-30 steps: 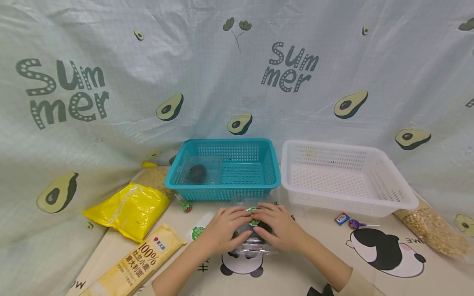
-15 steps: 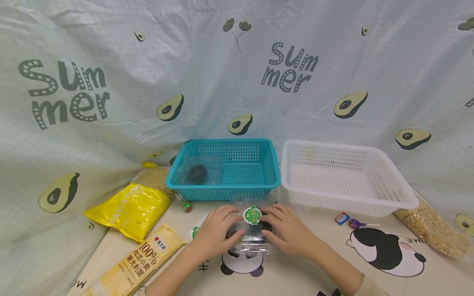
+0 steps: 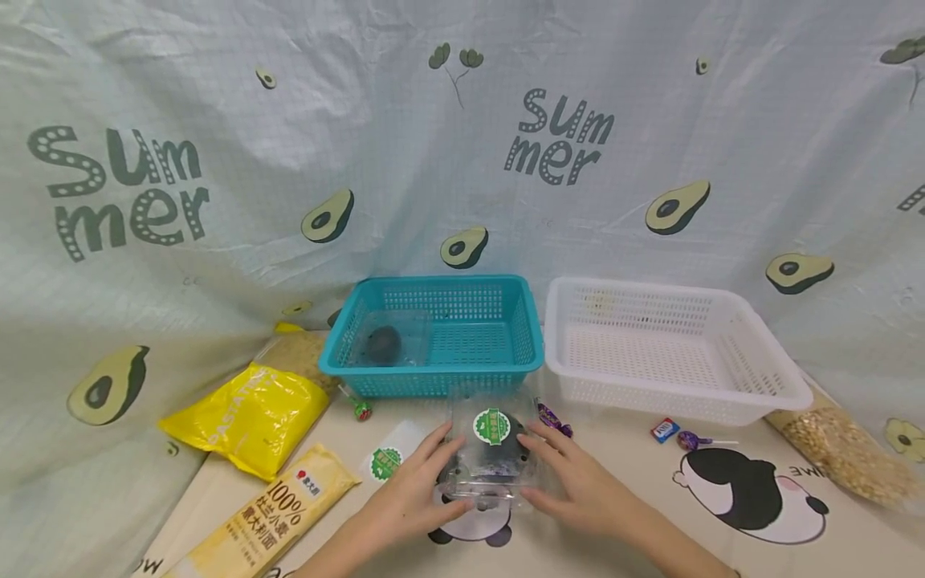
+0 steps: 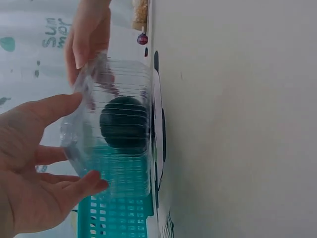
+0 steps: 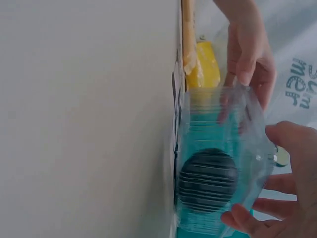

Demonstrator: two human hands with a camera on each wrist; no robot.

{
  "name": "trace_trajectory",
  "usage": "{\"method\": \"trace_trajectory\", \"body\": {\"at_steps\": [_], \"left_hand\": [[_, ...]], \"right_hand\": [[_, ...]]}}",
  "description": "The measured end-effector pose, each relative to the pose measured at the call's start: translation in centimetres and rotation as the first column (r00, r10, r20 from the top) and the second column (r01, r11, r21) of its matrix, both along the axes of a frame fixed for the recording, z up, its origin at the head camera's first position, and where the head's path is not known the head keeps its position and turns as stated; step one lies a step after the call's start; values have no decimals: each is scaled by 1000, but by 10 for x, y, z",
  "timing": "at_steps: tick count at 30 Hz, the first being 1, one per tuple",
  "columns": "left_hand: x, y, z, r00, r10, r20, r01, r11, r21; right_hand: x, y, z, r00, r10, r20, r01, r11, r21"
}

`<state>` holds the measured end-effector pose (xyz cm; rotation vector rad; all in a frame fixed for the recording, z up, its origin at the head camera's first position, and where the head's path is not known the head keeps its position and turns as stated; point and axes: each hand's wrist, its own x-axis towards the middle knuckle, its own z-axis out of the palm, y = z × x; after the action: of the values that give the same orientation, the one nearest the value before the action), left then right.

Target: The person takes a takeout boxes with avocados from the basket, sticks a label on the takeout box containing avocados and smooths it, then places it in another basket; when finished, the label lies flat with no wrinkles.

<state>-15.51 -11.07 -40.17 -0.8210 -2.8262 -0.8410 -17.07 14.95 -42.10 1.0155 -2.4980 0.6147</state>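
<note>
A clear plastic box (image 3: 473, 474) is being flanked by the two hands on the table (image 3: 592, 555), directly between them. The left hand (image 3: 413, 496) is being held wide, its fingers spread and its fingertips being set against the box's left side. The right hand (image 3: 576, 486) is being held wide in the same way, its fingers being placed at the right side. How firmly the box is being pressed cannot be told. A dark round item (image 4: 124, 124) is being enclosed in it, nearer the right hand, and a green-and-white sticker (image 3: 491, 427) is being borne on its top between the fingertips.

A flat packet with a green label (image 3: 386, 463) is being partly bordered by the left hand, just beyond it. A green lollipop (image 3: 363, 411) is being seen farther out, near the teal basket (image 3: 441, 371), in which a second clear box (image 3: 408, 337) is being held, ahead of the left hand. Well to that hand's left, a yellow bag (image 3: 253, 417) and a noodle pack (image 3: 275, 514) are being supported by the table.

Just beyond the right hand's fingers, a purple-wrapped item (image 3: 555, 420) is being shown. Farther to that hand's right, a small packet (image 3: 664, 430) and a purple lollipop (image 3: 689, 440) are being overlooked by the white basket (image 3: 679, 393).
</note>
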Motion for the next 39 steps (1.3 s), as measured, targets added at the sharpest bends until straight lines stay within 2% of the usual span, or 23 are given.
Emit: {"method": "trace_trajectory", "body": {"at_steps": [5, 9, 12, 14, 18, 20, 23, 25, 29, 31, 35, 39], "left_hand": [[10, 5, 7, 990, 31, -135, -27, 999, 33], [18, 9, 15, 959, 52, -277, -22, 993, 112], [15, 16, 27, 941, 40, -336, 17, 986, 165], [9, 23, 38, 933, 15, -359, 58, 980, 191], [-16, 38, 58, 924, -57, -379, 151, 963, 223], [-35, 48, 66, 915, -96, -392, 195, 956, 220], [-66, 65, 74, 908, -151, -391, 242, 951, 193], [-85, 78, 80, 917, -175, -358, 250, 952, 175], [-116, 106, 86, 952, -188, -241, 217, 971, 99], [-127, 119, 86, 959, -180, -218, 194, 980, 46], [-141, 144, 78, 967, -142, -212, 142, 990, -16], [-148, 165, 64, 979, -69, -192, 45, 991, -127]], "right_hand": [[8, 4, 8, 996, 14, -91, -16, 1000, -26], [16, 11, 24, 989, 38, -140, -49, 996, -73], [17, 19, 39, 984, 52, -169, -74, 989, -127], [14, 25, 49, 978, 52, -202, -84, 984, -157], [1, 39, 67, 969, 24, -246, -75, 977, -201], [-11, 49, 74, 963, 4, -269, -65, 974, -217], [-31, 66, 83, 964, -52, -261, -6, 977, -215], [-45, 78, 87, 964, -98, -247, 47, 978, -204], [-71, 100, 90, 964, -185, -193, 151, 972, -179], [-82, 108, 88, 966, -207, -155, 178, 967, -183], [-99, 122, 82, 975, -214, -53, 203, 966, -161], [-113, 133, 73, 972, -213, 100, 224, 968, -117]]}}
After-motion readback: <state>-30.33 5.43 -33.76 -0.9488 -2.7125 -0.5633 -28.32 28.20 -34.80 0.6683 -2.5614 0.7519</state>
